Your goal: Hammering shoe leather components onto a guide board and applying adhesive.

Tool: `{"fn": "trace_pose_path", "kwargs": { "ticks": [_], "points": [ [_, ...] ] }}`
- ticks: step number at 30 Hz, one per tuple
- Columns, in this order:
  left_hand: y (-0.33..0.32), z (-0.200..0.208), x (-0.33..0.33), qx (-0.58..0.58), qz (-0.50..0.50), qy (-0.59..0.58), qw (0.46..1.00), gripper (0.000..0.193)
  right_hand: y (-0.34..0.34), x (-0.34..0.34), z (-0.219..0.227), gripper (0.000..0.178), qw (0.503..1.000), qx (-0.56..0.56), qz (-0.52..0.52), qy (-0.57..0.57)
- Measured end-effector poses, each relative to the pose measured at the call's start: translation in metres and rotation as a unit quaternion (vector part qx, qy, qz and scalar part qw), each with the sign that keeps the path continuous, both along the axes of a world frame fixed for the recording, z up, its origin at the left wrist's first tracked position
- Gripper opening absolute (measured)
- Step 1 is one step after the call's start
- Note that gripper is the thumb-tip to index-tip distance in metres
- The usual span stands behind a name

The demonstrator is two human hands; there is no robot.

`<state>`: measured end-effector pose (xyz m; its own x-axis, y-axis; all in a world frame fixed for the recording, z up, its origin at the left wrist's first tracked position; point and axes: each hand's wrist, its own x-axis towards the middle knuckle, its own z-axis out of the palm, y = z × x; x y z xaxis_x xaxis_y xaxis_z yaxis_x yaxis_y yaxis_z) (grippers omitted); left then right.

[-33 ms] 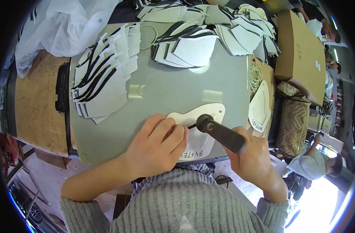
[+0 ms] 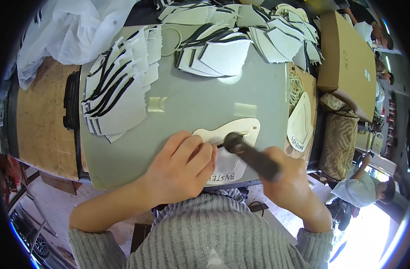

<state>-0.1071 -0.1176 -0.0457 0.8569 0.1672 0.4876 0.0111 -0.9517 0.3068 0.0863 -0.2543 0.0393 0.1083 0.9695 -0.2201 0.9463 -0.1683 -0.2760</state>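
Workshop or sm. factory, b/c there's a smooth grey worktable [image 2: 191,101] w/ stacks of flat white cut pcs edged in blk [image 2: 124,101], a dark hammer-like tool [image 2: 256,160], an off-white curved flat template [image 2: 236,125], a big brown cardboard box [image 2: 348,67], plus other ppl in bkgd, incl. a person in a white top [image 2: 356,192].

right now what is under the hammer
A pale template shows around the head of the hammer; the spot directly beneath is covered, so what lies there cannot be seen.

Pale floor [image 2: 57,206]; bright glare [image 2: 366,233] rightward
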Motion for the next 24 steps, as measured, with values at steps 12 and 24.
{"fn": "trace_pose_path", "kwargs": {
  "ticks": [12, 24],
  "points": [
    [0.008, -0.003, -0.005, -0.052, -0.033, -0.003, 0.998, 0.02, 0.01, 0.007, -0.003, 0.03, 0.998, -0.028, 0.049, 0.019],
    [0.013, -0.004, -0.008, -0.103, -0.046, -0.007, 0.994, 0.016, 0.022, 0.012, -0.004, 0.03, 0.99, -0.081, 0.111, 0.019]
  ]
}}
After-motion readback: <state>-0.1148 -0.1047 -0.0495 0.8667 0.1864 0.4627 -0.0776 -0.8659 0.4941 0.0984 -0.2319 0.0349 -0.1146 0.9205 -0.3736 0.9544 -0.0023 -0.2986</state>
